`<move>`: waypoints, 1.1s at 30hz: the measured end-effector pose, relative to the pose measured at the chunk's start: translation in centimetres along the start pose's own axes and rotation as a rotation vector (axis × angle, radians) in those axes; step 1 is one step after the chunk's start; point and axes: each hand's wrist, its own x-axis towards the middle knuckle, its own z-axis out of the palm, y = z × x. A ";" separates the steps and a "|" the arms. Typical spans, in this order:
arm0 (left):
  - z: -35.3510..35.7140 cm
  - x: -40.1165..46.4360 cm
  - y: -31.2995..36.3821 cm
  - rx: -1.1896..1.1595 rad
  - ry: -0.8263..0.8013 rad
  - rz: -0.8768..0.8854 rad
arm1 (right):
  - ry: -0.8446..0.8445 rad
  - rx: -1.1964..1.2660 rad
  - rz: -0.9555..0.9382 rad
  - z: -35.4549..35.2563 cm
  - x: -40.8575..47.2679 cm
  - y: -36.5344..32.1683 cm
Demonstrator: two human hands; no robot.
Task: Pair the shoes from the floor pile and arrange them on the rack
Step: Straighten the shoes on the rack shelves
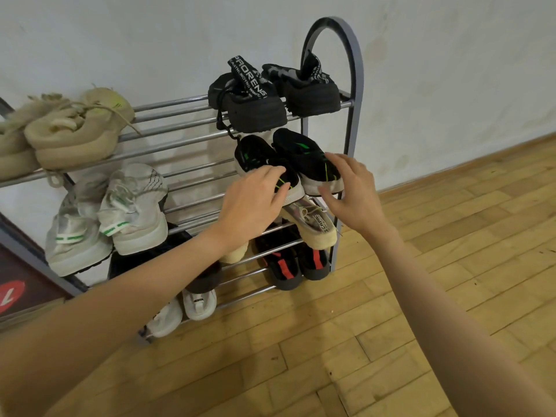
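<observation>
While both hands reach toward the second shelf, the rack (352,94) stands against a white wall (150,40) on a wooden floor (451,266), holding shoes on every tier visible. Two beige shoes (72,136) sit at the left of the top shelf and two black shoes (255,106) with lettered straps at its right. On the second shelf, two white shoes (132,212) with green stripes lie at the left and two black-green shoes (304,158), with pale soles, at the right. Lower down, a cream shoe (313,227) shows under the hands, with a second cream one partly hidden behind the left wrist. Below those sit two black-red shoes (288,266), and two white slip-ons (198,303) lie at the bottom. A dark shoe behind the left forearm is mostly hidden.

The left hand (255,203) rests with loosely spread fingers on the toe of the left black-green shoe, not gripping it. The right hand (352,194) has its fingers apart and slightly curved at the toe and sole of the right black-green shoe; whether it touches cannot be told.
</observation>
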 end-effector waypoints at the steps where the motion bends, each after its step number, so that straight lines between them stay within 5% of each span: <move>1: -1.1 0.0 0.0 -0.016 0.107 0.064 | 0.072 0.020 -0.001 -0.3 0.1 -0.5; 4: -4.2 1.2 -0.2 -0.065 0.468 0.160 | 0.309 0.075 0.000 -1.2 1.1 -2.6; 6: -5.9 2.7 -0.5 -0.064 0.576 0.045 | 0.399 0.108 -0.003 -1.8 2.2 -4.1; 11: -8.3 6.5 -2.4 -0.116 0.157 -0.311 | 0.308 0.102 0.034 -2.5 6.4 -6.8; 16: -8.5 8.1 -3.8 -0.563 -0.129 -0.401 | 0.210 0.018 0.069 -2.8 10.0 -6.3; 25: -7.0 9.0 -3.5 -0.663 -0.073 -0.371 | 0.225 0.068 0.055 -3.8 10.5 -4.3; 33: -5.9 10.7 -1.0 -0.483 -0.050 -0.321 | 0.107 0.154 0.042 -4.3 9.7 -3.6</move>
